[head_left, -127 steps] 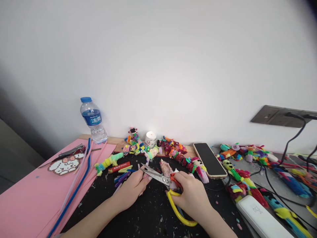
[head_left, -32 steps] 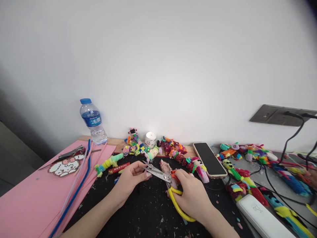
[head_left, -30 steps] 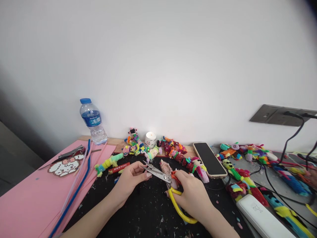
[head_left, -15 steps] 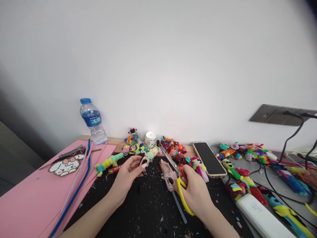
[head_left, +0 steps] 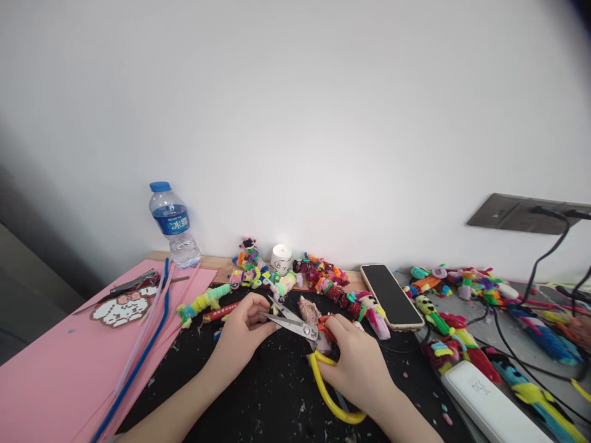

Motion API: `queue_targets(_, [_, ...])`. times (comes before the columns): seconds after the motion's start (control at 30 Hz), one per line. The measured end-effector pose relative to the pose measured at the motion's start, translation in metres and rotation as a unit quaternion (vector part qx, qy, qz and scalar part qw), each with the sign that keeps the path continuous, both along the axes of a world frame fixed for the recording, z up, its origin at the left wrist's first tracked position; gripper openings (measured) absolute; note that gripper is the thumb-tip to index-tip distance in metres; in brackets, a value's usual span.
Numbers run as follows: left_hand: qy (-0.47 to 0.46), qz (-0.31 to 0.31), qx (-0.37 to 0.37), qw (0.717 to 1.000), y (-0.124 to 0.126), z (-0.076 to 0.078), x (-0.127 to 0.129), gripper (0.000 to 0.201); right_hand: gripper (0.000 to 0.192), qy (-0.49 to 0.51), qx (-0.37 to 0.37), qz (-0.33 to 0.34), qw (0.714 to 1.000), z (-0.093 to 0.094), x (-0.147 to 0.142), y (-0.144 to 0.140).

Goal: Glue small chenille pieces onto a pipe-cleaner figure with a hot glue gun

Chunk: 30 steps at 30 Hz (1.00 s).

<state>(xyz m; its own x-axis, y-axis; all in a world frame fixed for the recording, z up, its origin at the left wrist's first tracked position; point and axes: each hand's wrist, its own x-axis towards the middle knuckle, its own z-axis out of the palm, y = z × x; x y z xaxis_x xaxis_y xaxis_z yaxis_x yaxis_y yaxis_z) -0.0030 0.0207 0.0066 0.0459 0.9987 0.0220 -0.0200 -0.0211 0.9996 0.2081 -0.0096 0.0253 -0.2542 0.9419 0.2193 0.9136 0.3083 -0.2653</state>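
Observation:
My right hand (head_left: 355, 358) grips a pair of scissors (head_left: 298, 327) with yellow and orange handles. The blades are spread and point left, their tips at the fingers of my left hand (head_left: 245, 329). Those fingers are pinched together; whatever they hold is hidden. Behind the scissors lies a pink, stained tool (head_left: 310, 309) resembling a glue gun, partly covered by my right hand. A yellow-and-green fuzzy pipe-cleaner figure (head_left: 203, 304) rests left of my left hand, beside a red strip with lettering (head_left: 219, 312).
Along the wall stand a water bottle (head_left: 172, 224), a white cup (head_left: 281, 259) and several pipe-cleaner figures (head_left: 327, 271). A phone (head_left: 391, 295) and white power bank (head_left: 489, 403) lie right, near black cables. Pink sheets (head_left: 50, 363) and a blue pipe cleaner (head_left: 138, 363) lie left. Scraps dot the black mat (head_left: 272, 394).
The scissors have swung left and down, their blades opening at my left fingers. The small pale-and-black piece seen in my left hand is now out of sight.

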Motion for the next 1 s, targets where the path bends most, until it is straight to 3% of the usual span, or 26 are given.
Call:
queue_targets(0.8, [0.051, 0.0, -0.004, 0.999, -0.0028, 0.0016, 0.0003, 0.027, 0.007, -0.007, -0.047, -0.002, 0.999, 0.0006, 0.0041, 0.0006])
queue_targets(1.0, [0.069, 0.016, 0.001, 0.997, -0.0028, -0.0005, 0.0, 0.03, 0.017, -0.006, -0.043, -0.018, 0.999, 0.0027, 0.0062, 0.003])
